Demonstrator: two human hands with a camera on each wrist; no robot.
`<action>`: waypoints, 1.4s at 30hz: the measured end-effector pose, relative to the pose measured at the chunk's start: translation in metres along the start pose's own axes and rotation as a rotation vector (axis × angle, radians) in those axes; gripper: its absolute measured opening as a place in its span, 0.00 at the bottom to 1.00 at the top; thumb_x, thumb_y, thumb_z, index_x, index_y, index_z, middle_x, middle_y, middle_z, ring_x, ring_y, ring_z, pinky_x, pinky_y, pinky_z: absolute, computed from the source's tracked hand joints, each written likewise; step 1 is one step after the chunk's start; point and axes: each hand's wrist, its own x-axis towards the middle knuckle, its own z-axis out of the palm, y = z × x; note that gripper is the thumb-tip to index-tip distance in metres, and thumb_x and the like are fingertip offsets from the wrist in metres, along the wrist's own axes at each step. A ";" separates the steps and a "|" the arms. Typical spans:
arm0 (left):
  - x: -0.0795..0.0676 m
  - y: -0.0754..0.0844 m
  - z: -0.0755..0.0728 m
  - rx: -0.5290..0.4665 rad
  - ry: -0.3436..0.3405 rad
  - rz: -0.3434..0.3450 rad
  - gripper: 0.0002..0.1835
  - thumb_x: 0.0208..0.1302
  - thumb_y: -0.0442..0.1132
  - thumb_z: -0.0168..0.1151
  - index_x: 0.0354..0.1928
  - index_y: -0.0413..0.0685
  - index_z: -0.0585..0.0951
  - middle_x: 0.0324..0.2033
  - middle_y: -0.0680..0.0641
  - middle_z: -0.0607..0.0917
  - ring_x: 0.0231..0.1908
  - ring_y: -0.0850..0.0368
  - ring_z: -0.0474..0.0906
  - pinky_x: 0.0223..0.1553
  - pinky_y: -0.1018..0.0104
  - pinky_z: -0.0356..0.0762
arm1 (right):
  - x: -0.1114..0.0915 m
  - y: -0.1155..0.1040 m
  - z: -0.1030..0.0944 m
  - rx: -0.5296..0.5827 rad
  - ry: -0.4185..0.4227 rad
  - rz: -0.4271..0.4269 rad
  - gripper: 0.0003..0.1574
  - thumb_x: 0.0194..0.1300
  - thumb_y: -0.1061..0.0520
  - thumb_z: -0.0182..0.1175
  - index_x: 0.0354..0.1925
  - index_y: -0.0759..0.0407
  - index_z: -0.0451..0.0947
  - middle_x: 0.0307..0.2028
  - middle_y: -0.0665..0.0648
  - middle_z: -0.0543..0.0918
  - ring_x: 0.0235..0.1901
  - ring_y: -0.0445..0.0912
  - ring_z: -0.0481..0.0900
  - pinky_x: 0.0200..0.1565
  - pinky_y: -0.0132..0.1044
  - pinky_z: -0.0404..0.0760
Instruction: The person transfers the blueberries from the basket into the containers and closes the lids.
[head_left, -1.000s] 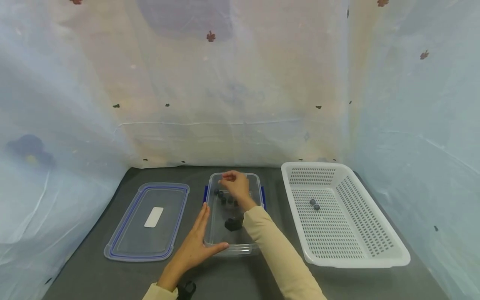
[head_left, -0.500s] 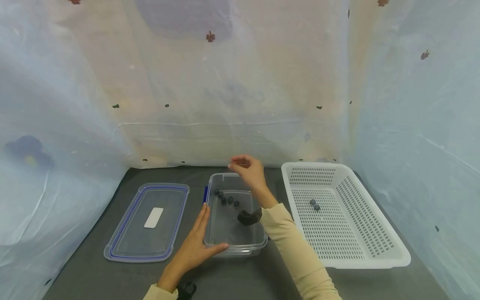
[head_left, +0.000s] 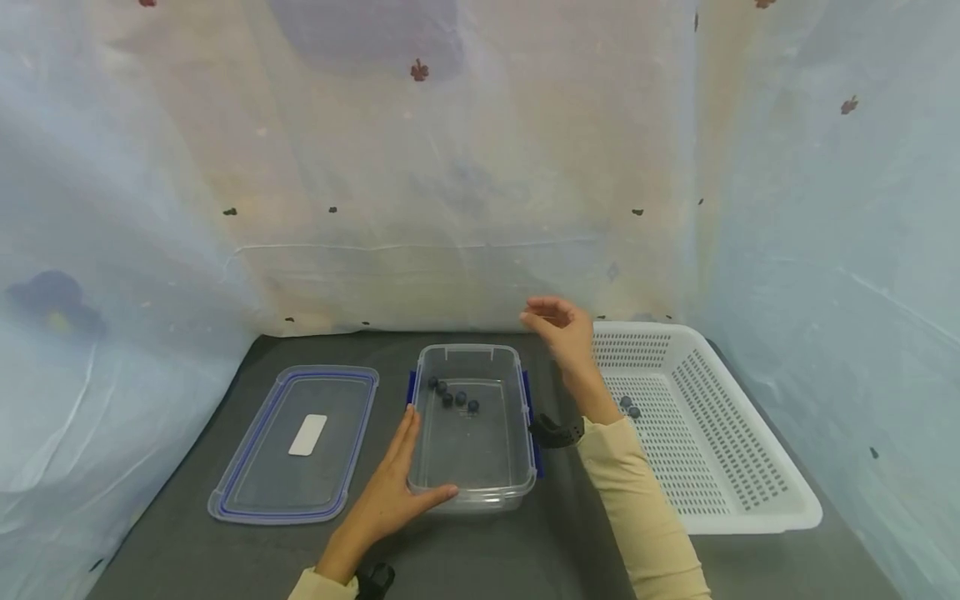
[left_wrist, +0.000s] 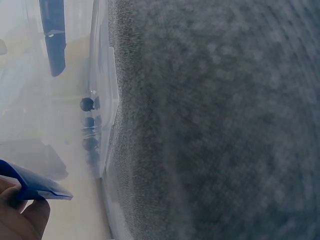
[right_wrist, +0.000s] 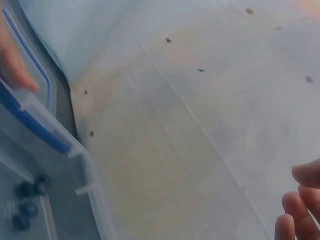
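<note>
A clear plastic container [head_left: 474,492] with blue side latches sits mid-table. Several blueberries [head_left: 461,399] lie on its floor toward the back left. My left hand [head_left: 386,493] rests against its front left corner, fingers straight along the left side and thumb along the front rim. In the left wrist view, the fingertips are at a blue latch [left_wrist: 37,187]. To the right of the container, my right hand [head_left: 567,335] is raised between it and a white basket [head_left: 757,408], its fingers loosely bent and holding nothing. Two blueberries [head_left: 634,412] lie in the basket.
Left of the container, a clear lid [head_left: 341,450] with a blue seal and a white label [head_left: 307,435] lies flat on the dark grey tabletop [head_left: 465,558]. Pale patterned sheeting [head_left: 465,208] encloses the back and sides.
My right hand has moved from over the container toward the basket, rising slightly. The left hand, the container and the visible blueberries have stayed in place.
</note>
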 end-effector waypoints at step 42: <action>-0.001 0.002 -0.001 -0.007 -0.004 -0.001 0.64 0.50 0.65 0.70 0.77 0.47 0.42 0.76 0.44 0.40 0.71 0.40 0.43 0.63 0.35 0.52 | -0.004 0.106 -0.195 -0.386 -0.111 0.327 0.33 0.66 0.50 0.65 0.59 0.71 0.71 0.47 0.54 0.83 0.46 0.40 0.75 0.59 0.59 0.65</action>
